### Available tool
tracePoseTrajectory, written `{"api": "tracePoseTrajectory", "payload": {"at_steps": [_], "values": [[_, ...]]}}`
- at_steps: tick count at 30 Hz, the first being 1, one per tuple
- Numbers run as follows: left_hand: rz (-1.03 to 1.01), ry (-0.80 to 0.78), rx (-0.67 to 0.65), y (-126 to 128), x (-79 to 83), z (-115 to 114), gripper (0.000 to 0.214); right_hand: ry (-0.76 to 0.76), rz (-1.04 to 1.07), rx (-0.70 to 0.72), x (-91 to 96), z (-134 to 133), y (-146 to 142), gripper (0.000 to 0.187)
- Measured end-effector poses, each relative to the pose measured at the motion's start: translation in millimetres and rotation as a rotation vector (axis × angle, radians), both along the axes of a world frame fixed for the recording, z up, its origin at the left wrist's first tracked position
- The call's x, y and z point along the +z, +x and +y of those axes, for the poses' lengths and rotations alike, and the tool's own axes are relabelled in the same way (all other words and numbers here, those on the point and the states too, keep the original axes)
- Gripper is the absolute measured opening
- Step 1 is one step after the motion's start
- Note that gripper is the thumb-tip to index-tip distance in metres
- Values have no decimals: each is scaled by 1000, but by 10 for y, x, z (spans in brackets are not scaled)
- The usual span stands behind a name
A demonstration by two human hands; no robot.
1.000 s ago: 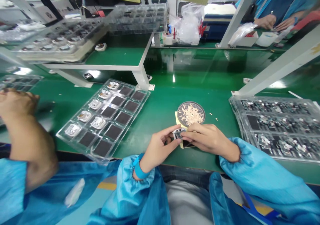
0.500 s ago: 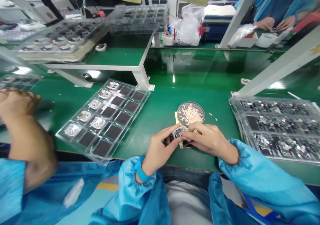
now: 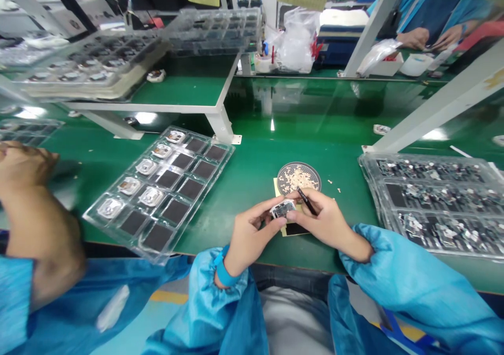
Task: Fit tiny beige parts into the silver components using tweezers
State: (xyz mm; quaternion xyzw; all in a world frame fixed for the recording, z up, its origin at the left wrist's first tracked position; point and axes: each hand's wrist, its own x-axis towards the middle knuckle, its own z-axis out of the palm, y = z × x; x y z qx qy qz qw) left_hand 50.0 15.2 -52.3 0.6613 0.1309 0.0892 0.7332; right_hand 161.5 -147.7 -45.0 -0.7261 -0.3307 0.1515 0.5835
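My left hand (image 3: 252, 234) pinches a small electronic module (image 3: 282, 208) from below and the side, just above a yellow paper sheet (image 3: 280, 208) and a black pad (image 3: 296, 229). My right hand (image 3: 323, 218) holds a thin black tool (image 3: 306, 200), probably tweezers, with its tip near the module. The fingers of that hand also rest against the module's edge. Just beyond my hands lies a round mesh dish (image 3: 298, 178) holding many pale flakes. My fingers hide part of the module.
On the green workbench (image 3: 252, 155), clear trays stand to my left (image 3: 196, 210) and right (image 3: 425, 156), holding modules. A co-worker's arm (image 3: 39, 223) is at far left. A shelf (image 3: 181, 90) carries stacked trays. Another person's hands (image 3: 413, 39) work beyond the bench.
The thin black tool now shows in my right hand, which has drawn slightly back from the module. The module sits a little flatter in my left hand's fingers. The view has shifted slightly.
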Motion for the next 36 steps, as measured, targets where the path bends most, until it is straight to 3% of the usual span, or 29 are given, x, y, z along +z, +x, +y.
{"api": "tracePoseTrajectory", "payload": {"at_steps": [13,22,31,36], "values": [[-45,-92,20,61,30,-50,44,82,157,-46,11,30,-49,32],[-35,-147,33,45,21,-78,43,75,116,-61,20,36,-78,28],[-190,-57,57,130,67,-101,35,98,383,-16,-1,72,-72,31],[-134,-204,6,124,31,-70,27,126,476,-8,11,73,-58,29]]}}
